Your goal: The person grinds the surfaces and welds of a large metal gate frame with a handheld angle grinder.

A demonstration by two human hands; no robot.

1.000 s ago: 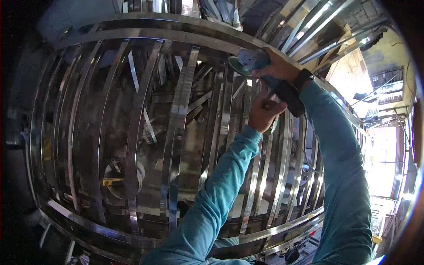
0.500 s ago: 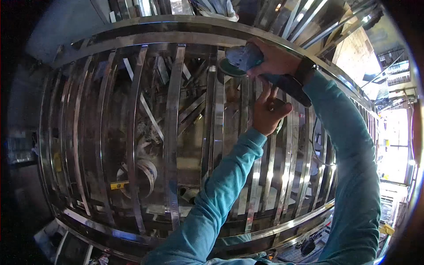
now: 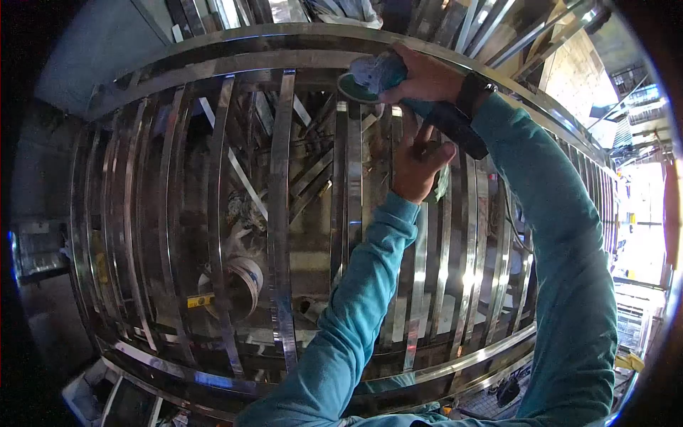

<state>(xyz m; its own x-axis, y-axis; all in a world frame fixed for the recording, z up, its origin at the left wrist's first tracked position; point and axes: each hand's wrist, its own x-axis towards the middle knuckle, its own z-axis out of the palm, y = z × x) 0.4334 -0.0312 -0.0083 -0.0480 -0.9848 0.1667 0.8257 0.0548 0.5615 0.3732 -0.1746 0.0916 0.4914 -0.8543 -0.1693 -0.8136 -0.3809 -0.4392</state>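
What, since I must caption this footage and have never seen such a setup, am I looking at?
No machine arm here: this is a person working bare-handed, in teal sleeves. Every picture comes from one camera on the person's head, looking forward and down. The right hand holds a power tool, apparently an angle grinder, its disc near the far rail of a metal frame. The left hand is just below the tool; I can't tell whether it touches. The frame's shiny bars run side by side, and through the gaps you can see a white bucket-like container and a small yellow object.
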